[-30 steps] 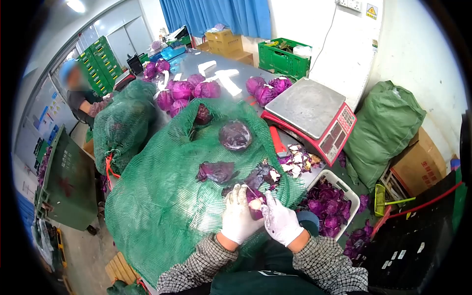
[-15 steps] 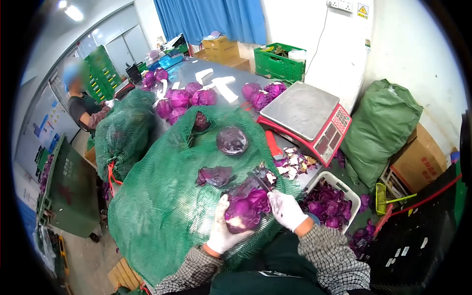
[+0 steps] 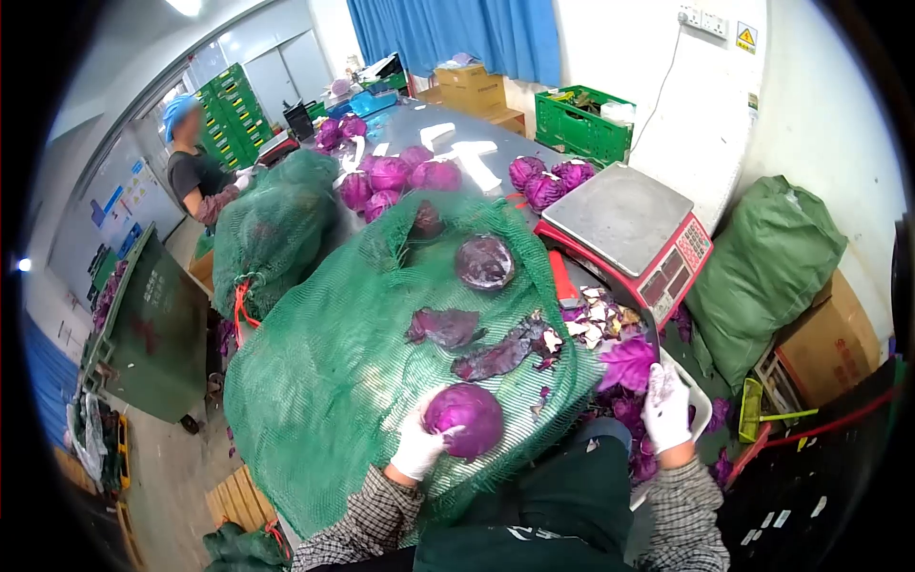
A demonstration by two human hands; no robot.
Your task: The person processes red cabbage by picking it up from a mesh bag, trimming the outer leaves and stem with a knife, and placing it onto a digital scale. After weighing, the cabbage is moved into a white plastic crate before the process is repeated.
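At lower centre the left hand (image 3: pixel 419 446) grips a purple cabbage (image 3: pixel 469 418), best cupped gently but steadily, while lower right a leaf (image 3: pixel 627 363), best guided over the basket (image 3: pixel 701 408), meets the right hand (image 3: pixel 667 410), whose grip I cannot tell.

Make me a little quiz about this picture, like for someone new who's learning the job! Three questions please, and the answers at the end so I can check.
1. Which hand is holding a cabbage?
2. True or false: something is lying on top of the scale.
3. What is beside the right hand?
A. the curtain
B. a purple leaf
C. the wall socket

Key:
1. The left hand.
2. False; its top is bare.
3. B.
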